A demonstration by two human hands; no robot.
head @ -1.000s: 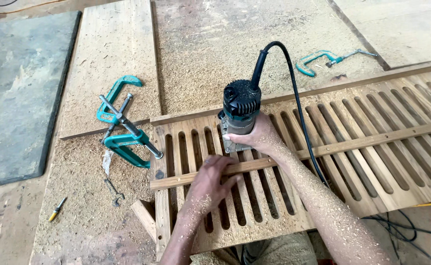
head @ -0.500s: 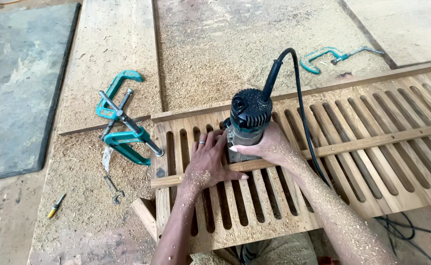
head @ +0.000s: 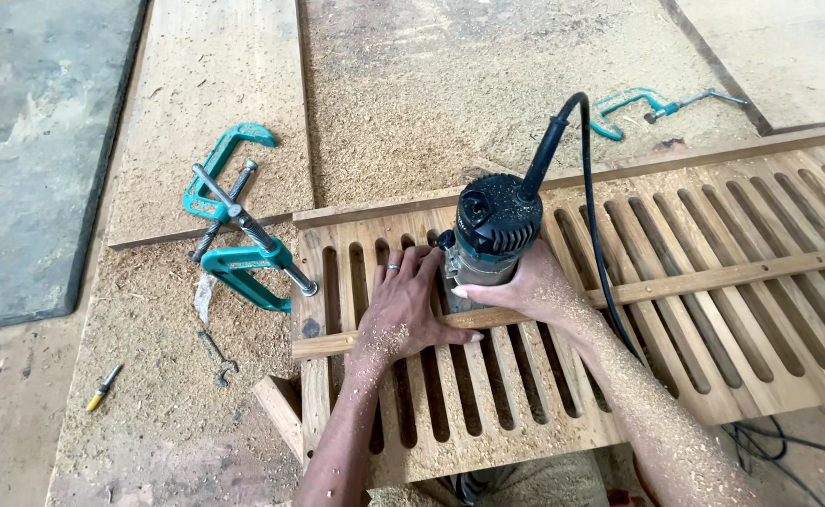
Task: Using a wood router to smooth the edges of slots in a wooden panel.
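Observation:
A black-topped electric router (head: 490, 239) stands upright on a slotted wooden panel (head: 713, 310), its black cord (head: 589, 197) running off to the right. My right hand (head: 525, 286) is wrapped around the router's body from the right. My left hand (head: 403, 305) lies flat on the panel slats and the thin guide strip (head: 694, 279), fingers spread, touching the router's left side. Sawdust covers both forearms.
Two teal C-clamps (head: 234, 221) lie on sawdust left of the panel, and another teal clamp (head: 633, 103) lies at the back right. A small yellow-handled tool (head: 102, 387) and a wood offcut (head: 279, 413) lie at the lower left. A grey slab (head: 27, 160) sits far left.
My left hand slid up the panel from below the guide strip to beside the router. The router and my right hand shifted slightly; the view moved closer.

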